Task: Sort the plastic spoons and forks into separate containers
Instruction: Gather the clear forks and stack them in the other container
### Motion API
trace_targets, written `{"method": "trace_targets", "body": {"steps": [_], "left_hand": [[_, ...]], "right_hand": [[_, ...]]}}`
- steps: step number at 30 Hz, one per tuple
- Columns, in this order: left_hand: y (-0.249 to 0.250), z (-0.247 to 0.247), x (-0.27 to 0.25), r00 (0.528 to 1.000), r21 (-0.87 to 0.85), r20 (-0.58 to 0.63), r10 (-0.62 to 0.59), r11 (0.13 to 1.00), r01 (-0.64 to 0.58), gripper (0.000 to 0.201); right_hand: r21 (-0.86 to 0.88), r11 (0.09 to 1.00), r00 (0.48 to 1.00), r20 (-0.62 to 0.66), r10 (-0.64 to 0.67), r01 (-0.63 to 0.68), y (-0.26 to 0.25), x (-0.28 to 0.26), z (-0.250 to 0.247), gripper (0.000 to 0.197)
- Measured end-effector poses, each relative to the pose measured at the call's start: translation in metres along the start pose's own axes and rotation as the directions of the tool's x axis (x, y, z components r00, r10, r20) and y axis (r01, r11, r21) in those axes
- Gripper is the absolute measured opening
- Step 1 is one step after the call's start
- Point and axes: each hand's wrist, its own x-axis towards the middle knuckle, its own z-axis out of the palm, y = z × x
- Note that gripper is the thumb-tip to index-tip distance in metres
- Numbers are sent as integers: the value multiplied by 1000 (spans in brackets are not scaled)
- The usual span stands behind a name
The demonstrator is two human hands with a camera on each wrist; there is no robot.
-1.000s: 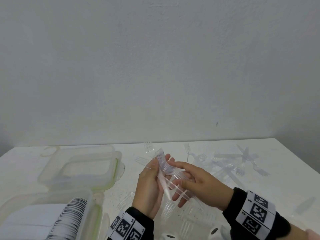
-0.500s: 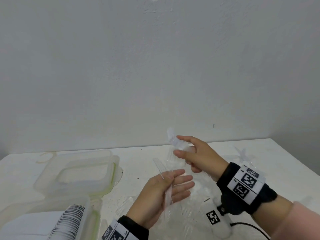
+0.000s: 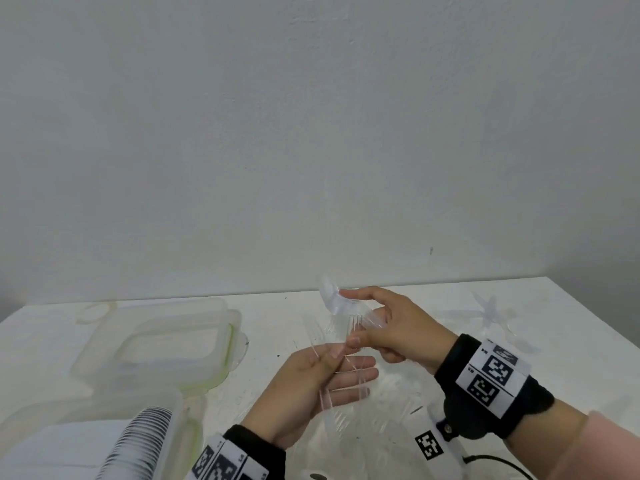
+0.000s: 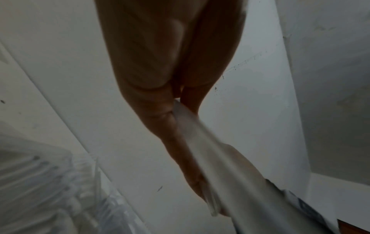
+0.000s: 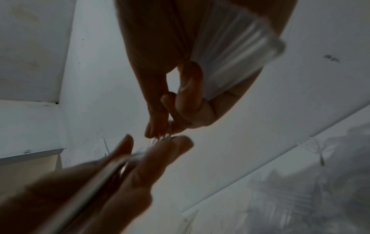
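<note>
Above the white table (image 3: 568,344), my right hand (image 3: 363,320) grips a nested stack of clear plastic forks (image 3: 337,301), seen close in the right wrist view as the stack (image 5: 230,63). Its lower fingers touch the tines of a clear fork (image 3: 327,393) lying across my left hand (image 3: 341,367). That hand is palm up, with its thumb pressing the fork onto the straight fingers. In the left wrist view, the left fingers (image 4: 172,134) pinch the clear fork (image 4: 202,152). A container (image 3: 173,420) at the near left holds a row of stacked spoons (image 3: 145,441).
A second clear container (image 3: 194,327) with a green seal stands behind the first. Loose clear cutlery (image 3: 491,313) lies at the table's far right, and more (image 3: 349,431) lies under my hands. A wall rises right behind the table, and the table's edge runs down the right.
My right hand lifted the fork stack out of my left hand, then came back down. Its lower fingers now meet the fork left in my left palm.
</note>
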Motion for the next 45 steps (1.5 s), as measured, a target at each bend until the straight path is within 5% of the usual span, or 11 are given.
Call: {"method": "trace_targets", "body": {"steps": [6, 9, 12, 15, 18, 32, 38, 45], "left_hand": [[-10, 6, 2, 986, 108, -168, 9, 994, 9, 23], [-9, -3, 5, 946, 60, -322, 42, 998, -23, 21], [-6, -7, 7, 908, -16, -416, 51, 998, -63, 20], [-1, 0, 2, 926, -77, -374, 42, 994, -77, 23], [4, 6, -2, 947, -170, -317, 39, 981, -97, 27], [-7, 16, -4, 916, 16, -370, 153, 987, -158, 32], [-3, 12, -4, 911, -107, -398, 110, 981, -165, 33], [0, 5, -3, 896, -223, -440, 66, 958, -180, 46]], "right_hand": [[-20, 1000, 998, -69, 0, -2, 5, -2, 14, 55], [-34, 999, 978, -208, -4, -4, 13, -7, 17, 39], [-98, 990, 976, -184, -121, 104, 26, -17, 26, 38], [-353, 914, 955, -141, -261, 198, 40, -23, 39, 37], [-431, 875, 942, -138, -305, 221, 46, -24, 44, 34], [-298, 946, 987, -62, -151, 126, 29, -32, 50, 51], [-118, 991, 986, -141, -87, 70, 25, -38, 38, 44], [-220, 974, 993, -98, -69, 46, 27, -48, 41, 61]]}}
